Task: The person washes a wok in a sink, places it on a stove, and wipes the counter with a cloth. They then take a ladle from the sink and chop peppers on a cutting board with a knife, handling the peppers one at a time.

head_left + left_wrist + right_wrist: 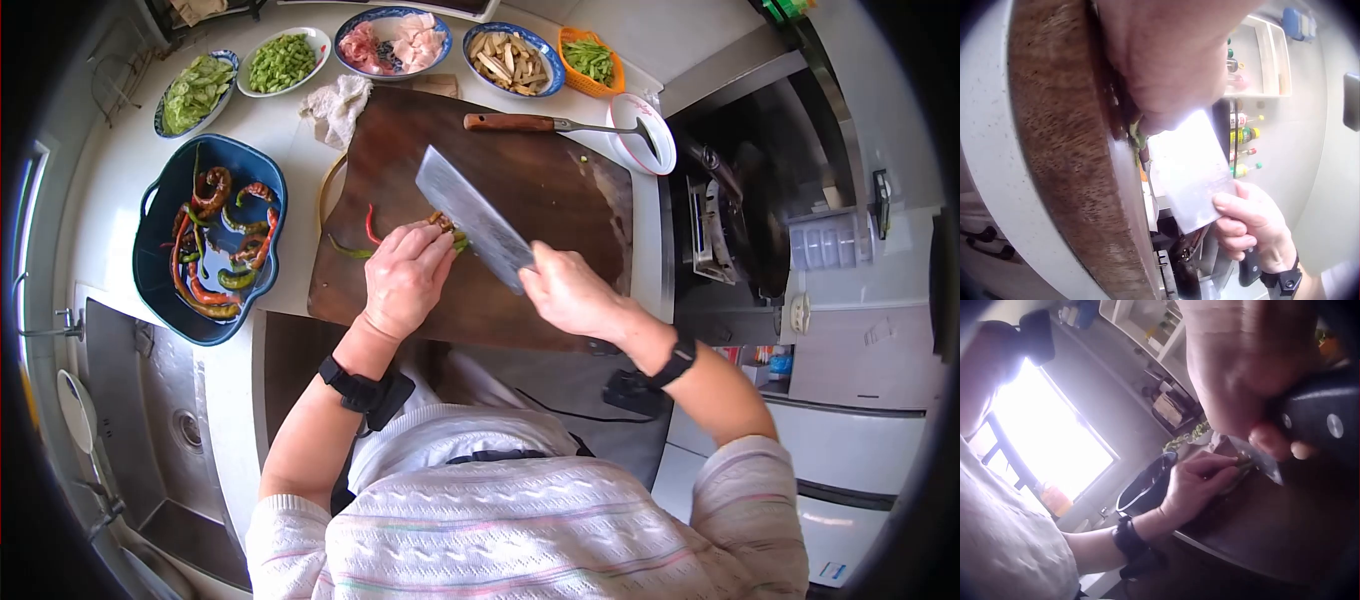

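Note:
My left hand (405, 280) presses down on the dark wooden cutting board (540, 200), bent fingers holding chili peppers (461, 242). Past that hand's left side stick out a thin red pepper end (371, 224) and a green one (350, 250). In my right hand (570, 290) is a cleaver (475, 215), its broad blade slanting across the board right beside the left fingertips. The right wrist view shows its black riveted handle (1316, 415) in the right hand's grip. Most of the held peppers are hidden under the left fingers.
A blue basin (148, 240) of red and green chilies stands left of the board. Along the back are dishes of sliced greens (195, 95), chopped greens (283, 62), meat (415, 42) and pale strips (508, 60). A wooden-handled spatula (510, 122) reaches into a white bowl (625, 150).

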The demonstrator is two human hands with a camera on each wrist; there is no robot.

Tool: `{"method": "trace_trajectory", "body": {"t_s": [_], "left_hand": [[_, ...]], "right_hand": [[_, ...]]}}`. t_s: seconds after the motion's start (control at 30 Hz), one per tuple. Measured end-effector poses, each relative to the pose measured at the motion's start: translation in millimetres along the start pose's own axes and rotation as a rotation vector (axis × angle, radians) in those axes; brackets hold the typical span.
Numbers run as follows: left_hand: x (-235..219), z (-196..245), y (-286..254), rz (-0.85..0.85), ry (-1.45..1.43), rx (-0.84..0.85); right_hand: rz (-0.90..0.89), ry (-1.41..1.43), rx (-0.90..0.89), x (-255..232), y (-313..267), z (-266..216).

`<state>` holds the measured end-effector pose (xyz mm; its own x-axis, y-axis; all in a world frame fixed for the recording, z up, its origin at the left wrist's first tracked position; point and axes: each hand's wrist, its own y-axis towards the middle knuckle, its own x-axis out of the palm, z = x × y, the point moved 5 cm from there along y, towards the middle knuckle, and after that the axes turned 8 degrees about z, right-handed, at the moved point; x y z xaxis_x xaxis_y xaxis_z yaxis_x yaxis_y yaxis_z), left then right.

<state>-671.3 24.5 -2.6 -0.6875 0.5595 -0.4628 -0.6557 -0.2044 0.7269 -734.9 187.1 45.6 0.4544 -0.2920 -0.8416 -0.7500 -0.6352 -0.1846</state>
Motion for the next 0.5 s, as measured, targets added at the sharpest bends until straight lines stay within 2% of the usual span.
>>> {"method": "trace_trajectory", "body": {"t_s": [0.07,0.13,0.2,0.27,0.33,0.4,0.5], "left_hand": [[-1,0,-2,0.006,0.001,-0.002],[-2,0,-1,-0.003,-0.012,-0.001],[-2,0,1,-0.008,-0.007,0.011],[-1,0,-2,-0.014,-0.008,-0.007],[0,0,-1,-0.014,0.007,-0.008],[-1,-1,-1,-0.011,0.004,-0.01],[-1,0,-2,-0.018,0.003,0.004]], "right_hand": [[0.028,0.015,-0.001,10,6,1],[0.019,0.024,0.023,7,5,-1],[0.043,0.021,-0.025,-5,2,-2],[-0.047,0.015,0.076,-16,-5,-6],[-0.06,0.032,0.081,-2,-1,0],[-0.003,0.028,0.027,12,9,-1],[0.013,0.033,-0.012,5,9,-3]]}}
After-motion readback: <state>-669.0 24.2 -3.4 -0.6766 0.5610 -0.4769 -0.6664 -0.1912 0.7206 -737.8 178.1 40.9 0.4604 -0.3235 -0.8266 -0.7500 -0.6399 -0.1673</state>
